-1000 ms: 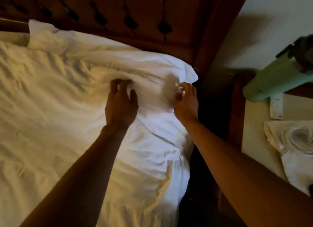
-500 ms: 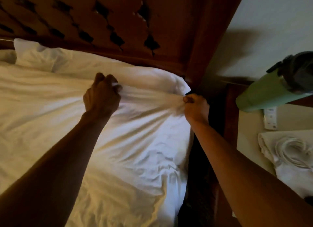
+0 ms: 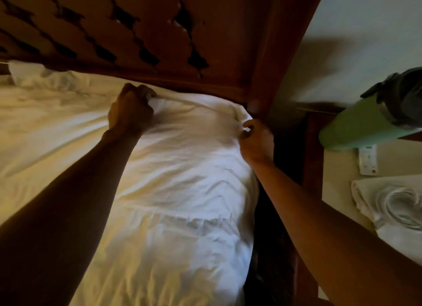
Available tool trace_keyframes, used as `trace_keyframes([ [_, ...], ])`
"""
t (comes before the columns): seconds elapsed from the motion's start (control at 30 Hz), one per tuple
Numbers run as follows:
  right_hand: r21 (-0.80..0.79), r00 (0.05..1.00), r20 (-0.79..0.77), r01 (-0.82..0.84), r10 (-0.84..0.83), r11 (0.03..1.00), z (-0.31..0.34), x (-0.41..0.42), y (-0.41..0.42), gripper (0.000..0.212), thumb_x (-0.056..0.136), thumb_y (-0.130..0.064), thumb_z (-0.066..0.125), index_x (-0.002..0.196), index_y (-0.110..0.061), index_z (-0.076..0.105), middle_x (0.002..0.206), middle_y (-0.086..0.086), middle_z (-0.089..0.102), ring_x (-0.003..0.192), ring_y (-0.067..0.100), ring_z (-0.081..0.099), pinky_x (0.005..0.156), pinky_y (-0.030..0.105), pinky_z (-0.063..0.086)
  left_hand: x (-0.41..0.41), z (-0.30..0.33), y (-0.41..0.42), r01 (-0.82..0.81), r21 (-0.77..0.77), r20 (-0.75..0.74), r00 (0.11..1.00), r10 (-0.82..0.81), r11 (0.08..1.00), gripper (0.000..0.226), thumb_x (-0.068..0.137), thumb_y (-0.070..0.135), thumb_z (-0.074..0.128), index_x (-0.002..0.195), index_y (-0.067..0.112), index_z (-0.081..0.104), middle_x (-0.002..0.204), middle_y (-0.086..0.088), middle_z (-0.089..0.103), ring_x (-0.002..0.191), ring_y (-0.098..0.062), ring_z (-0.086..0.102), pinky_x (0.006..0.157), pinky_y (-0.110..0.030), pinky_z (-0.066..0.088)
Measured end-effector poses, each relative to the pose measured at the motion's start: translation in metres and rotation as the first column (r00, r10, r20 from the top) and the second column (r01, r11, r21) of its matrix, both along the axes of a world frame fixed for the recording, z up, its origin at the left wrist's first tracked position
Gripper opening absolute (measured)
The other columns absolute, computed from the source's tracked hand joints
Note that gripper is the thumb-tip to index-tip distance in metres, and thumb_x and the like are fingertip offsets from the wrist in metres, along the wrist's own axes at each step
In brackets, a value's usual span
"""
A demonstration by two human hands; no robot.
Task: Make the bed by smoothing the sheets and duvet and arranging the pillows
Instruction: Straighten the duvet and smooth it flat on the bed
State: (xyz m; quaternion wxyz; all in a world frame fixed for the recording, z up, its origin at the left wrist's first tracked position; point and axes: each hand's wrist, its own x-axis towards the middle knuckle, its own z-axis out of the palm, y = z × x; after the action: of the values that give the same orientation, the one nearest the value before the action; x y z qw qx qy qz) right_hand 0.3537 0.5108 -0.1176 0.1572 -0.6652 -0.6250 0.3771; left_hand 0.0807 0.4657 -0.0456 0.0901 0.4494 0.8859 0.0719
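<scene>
Head cam: the white sheet [image 3: 173, 173] covers the mattress right up to the wooden headboard [image 3: 141, 31], with a dark narrow gap between the bed edge and the nightstand [image 3: 338, 168], where a green bottle [image 3: 356, 125] stands. Compared to half a second ago, the top edge now sits higher, nearly against the headboard, and looks smoother. Left hand [image 3: 131, 110] is fisted around the top hem; right hand [image 3: 257, 138] pinches the corner by the bedpost.

We can read no text anywhere; at three o'clock a small white tag [image 3: 367, 160] bears marks too blurred to read.
</scene>
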Motion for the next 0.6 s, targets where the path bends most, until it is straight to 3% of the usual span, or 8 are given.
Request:
trace_keyframes([
  [0.07, 0.042, 0.995, -0.063, -0.070, 0.073, 0.997, 0.002, -0.019, 0.000, 0.027, 0.098, -0.022, 0.050, 0.119, -0.031, 0.064, 0.109, 0.006, 0.071, 0.097, 0.031, 0.067, 0.080, 0.037, 0.053, -0.010, -0.001, -0.005, -0.074, -0.056, -0.028, 0.997, 0.072, 0.996, 0.029, 0.101, 0.022, 0.051, 0.127, 0.028, 0.063, 0.134, -0.013, 0.048, 0.112, -0.047, 0.057, 0.088, -0.051, 0.049],
  [0.13, 0.018, 0.987, -0.112, -0.117, 0.119, 0.993, 0.008, -0.039, 0.002, 0.033, 0.103, -0.024, 0.047, 0.129, -0.035, 0.062, 0.107, -0.001, 0.069, 0.091, 0.022, 0.062, 0.077, 0.030, 0.045, -0.011, -0.004, -0.014, -0.118, -0.091, -0.014, 0.993, 0.117, 0.989, 0.027, 0.102, 0.032, 0.052, 0.127, 0.026, 0.060, 0.134, -0.012, 0.045, 0.109, -0.047, 0.058, 0.083, -0.048, 0.045],
  [0.27, 0.000, 0.984, -0.096, -0.150, 0.149, 0.989, 0.007, -0.055, 0.008, 0.027, 0.102, -0.024, 0.048, 0.122, -0.032, 0.066, 0.118, 0.003, 0.071, 0.106, 0.031, 0.064, 0.079, 0.031, 0.043, 0.002, -0.009, -0.016, -0.159, 0.020, 0.012, 0.987, 0.159, 0.987, 0.020, 0.099, 0.025, 0.053, 0.117, 0.019, 0.059, 0.127, -0.014, 0.045, 0.099, -0.046, 0.058, 0.070, -0.043, 0.038],
  [0.4, 0.220, 0.999, 0.022, -0.034, 0.030, 0.975, 0.018, -0.051, 0.025, 0.022, 0.102, -0.019, 0.054, 0.108, -0.019, 0.075, 0.120, 0.022, 0.066, 0.106, 0.048, 0.060, 0.082, 0.045, 0.044, -0.006, -0.002, 0.002, -0.068, 0.278, -0.070, 0.993, 0.091, 0.958, 0.017, 0.091, 0.009, 0.049, 0.104, 0.013, 0.059, 0.122, -0.012, 0.052, 0.106, -0.039, 0.056, 0.067, -0.043, 0.043],
  [0.53, 0.224, 0.999, -0.037, 0.006, 0.003, 0.975, 0.009, -0.056, 0.011, 0.020, 0.097, -0.010, 0.052, 0.101, -0.010, 0.072, 0.104, 0.020, 0.070, 0.094, 0.045, 0.062, 0.068, 0.033, 0.031, -0.016, -0.026, -0.017, 0.077, 0.250, -0.026, 0.997, -0.073, 0.965, 0.015, 0.100, 0.022, 0.053, 0.111, 0.022, 0.064, 0.119, -0.007, 0.052, 0.099, -0.038, 0.059, 0.063, -0.037, 0.043],
  [0.6, 0.312, 0.997, -0.077, 0.007, 0.018, 0.950, 0.007, -0.069, -0.003, 0.026, 0.092, -0.008, 0.050, 0.109, -0.014, 0.069, 0.106, 0.016, 0.068, 0.095, 0.040, 0.063, 0.070, 0.032, 0.039, -0.028, -0.031, -0.030, 0.085, 0.249, -0.014, 0.996, -0.084, 0.965, 0.025, 0.099, 0.030, 0.054, 0.122, 0.026, 0.063, 0.126, -0.005, 0.051, 0.099, -0.036, 0.062, 0.071, -0.041, 0.053],
])
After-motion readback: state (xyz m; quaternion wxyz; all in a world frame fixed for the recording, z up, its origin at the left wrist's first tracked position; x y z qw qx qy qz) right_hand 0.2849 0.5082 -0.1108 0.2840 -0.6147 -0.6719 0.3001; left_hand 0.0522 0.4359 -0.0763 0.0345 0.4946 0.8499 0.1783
